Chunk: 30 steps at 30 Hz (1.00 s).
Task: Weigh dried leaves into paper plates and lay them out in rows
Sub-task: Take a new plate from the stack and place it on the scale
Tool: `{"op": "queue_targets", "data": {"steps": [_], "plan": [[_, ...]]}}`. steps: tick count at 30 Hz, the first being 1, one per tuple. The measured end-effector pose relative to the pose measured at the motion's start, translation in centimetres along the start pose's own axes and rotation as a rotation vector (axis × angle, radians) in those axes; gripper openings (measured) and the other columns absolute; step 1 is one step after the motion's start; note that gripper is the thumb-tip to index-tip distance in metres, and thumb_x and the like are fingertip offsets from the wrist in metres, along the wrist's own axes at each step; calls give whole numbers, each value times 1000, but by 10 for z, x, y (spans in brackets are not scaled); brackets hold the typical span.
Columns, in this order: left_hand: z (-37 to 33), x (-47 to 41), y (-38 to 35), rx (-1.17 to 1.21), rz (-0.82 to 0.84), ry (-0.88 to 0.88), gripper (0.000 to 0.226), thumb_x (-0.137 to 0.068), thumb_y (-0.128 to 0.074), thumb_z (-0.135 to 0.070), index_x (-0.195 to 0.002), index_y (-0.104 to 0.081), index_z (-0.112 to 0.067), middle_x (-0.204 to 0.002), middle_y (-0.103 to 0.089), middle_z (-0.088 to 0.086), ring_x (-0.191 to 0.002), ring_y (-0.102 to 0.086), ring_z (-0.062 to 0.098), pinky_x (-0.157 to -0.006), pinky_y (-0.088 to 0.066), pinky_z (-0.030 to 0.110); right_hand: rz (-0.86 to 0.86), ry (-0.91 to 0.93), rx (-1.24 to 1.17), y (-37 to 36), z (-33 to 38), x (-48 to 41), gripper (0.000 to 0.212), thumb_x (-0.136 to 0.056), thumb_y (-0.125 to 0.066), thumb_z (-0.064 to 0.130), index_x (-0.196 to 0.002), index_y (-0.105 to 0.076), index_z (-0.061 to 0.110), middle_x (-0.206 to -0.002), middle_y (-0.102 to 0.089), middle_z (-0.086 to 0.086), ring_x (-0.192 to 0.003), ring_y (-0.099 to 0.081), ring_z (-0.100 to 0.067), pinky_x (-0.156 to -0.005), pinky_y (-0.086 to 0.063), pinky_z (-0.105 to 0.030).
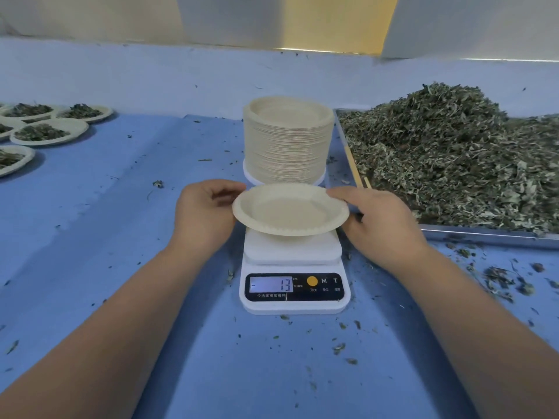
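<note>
Pinching empty round beige paper plate (290,210) by opposite rims, L hand (205,213) & R hand (384,225) hold it hollow-up (round, no long axis) over white digital scale (293,267), mid blue counter (121,237).

Filled plates (28,160) (far left) run off frame.

- The table (121,237) has a blue cover, creased in places.
- A white digital scale (295,293) stands at its middle.
- Just behind it, a tall stack of empty paper plates (287,140) sits on a white round base (247,175).
- To the right, a metal tray (484,235) holds heaped dried leaves (453,152).
- At far left lie filled paper plates (48,131), packed close.
- Leaf crumbs (499,279) are scattered over the cover, thickest near the tray's front.
</note>
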<state>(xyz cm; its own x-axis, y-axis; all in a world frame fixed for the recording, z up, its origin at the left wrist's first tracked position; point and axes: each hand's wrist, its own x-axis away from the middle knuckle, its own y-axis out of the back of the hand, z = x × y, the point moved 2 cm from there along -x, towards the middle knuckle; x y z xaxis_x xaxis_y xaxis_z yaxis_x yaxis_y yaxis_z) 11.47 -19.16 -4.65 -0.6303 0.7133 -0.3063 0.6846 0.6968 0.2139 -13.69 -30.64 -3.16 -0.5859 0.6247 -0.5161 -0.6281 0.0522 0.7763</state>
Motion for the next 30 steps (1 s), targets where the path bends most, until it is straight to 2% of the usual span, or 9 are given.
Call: {"op": "queue_targets", "data": {"steps": [5, 8, 10, 15, 20, 23, 25, 27, 30], "plan": [[18, -4, 5, -194, 7, 29, 23, -91, -66, -3, -100, -79, -20, -99, -77, -10, -98, -71, 2, -94, -56, 24, -28, 7, 22, -1, -1, 2, 40, -94, -60, 12, -128, -68, 31, -107, -74, -5, -94, -67, -27, -78, -52, -32], [25, -7, 7, -157, -21, 105, 32, -92, -62, 3, -97, -77, -25, -100, -77, -9, -100, -71, 5, -96, -56, 29, 12, -38, 51, -2, -2, 1, 54, -92, -50, 0, -136, -62, 29, -112, -71, -12, -98, -64, -34, -84, -55, -44], [27, -7, 6, -153, -18, 110, 35, -91, -63, 3, -93, -77, -29, -99, -76, -12, -102, -70, 6, -93, -56, 28, 10, -57, 80, 0, -3, 0, 60, -89, -49, -4, -140, -59, 27, -117, -69, -12, -102, -63, -37, -87, -55, -48], [24, -5, 8, -100, -63, 118, 40, -89, -66, 2, -81, -72, -37, -99, -71, -26, -99, -66, -9, -81, -47, 9, -20, -17, 282, 2, -4, 2, 61, -92, -64, 10, -149, -48, 23, -106, -66, -7, -95, -60, -28, -78, -47, -37], [22, -6, 9, 44, -94, 134, 41, -86, -58, 12, -82, -76, -25, -93, -74, -26, -86, -72, -6, -70, -50, 4, 32, -229, 127, 4, -12, -2, 59, -87, -69, 21, -139, -52, 41, -125, -61, -3, -109, -58, -22, -81, -48, -34], [23, -9, 10, 102, -80, 137, 36, -89, -63, 10, -82, -77, -23, -98, -76, -18, -84, -74, 0, -73, -54, 9, 141, -261, 26, 12, -12, -5, 66, -82, -70, 13, -138, -52, 45, -135, -58, -1, -122, -55, -21, -95, -50, -39], [24, -8, 10, 134, -83, 155, 34, -90, -66, 9, -83, -77, -22, -100, -76, -14, -83, -74, 4, -79, -56, 16, 234, -296, -74, 17, -14, -6, 71, -79, -65, 9, -136, -50, 49, -136, -58, -5, -113, -61, -25, -86, -57, -42], [25, -9, 11, 162, -94, 170, 32, -90, -67, 7, -84, -76, -23, -99, -77, -11, -86, -75, 6, -84, -56, 21, 238, -362, -204, 20, -16, -14, 61, -81, -61, 13, -129, -53, 50, -135, -58, -2, -103, -65, -23, -65, -54, -33], [19, -20, 12, 196, -135, 196, 20, -93, -70, -5, -92, -72, -25, -100, -76, -1, -90, -75, 12, -84, -57, 25, 7, -492, -284, 19, -26, -40, 29, -93, -55, 28, -119, -56, 40, -123, -61, 6, -86, -68, -14, -59, -48, -28]]}}
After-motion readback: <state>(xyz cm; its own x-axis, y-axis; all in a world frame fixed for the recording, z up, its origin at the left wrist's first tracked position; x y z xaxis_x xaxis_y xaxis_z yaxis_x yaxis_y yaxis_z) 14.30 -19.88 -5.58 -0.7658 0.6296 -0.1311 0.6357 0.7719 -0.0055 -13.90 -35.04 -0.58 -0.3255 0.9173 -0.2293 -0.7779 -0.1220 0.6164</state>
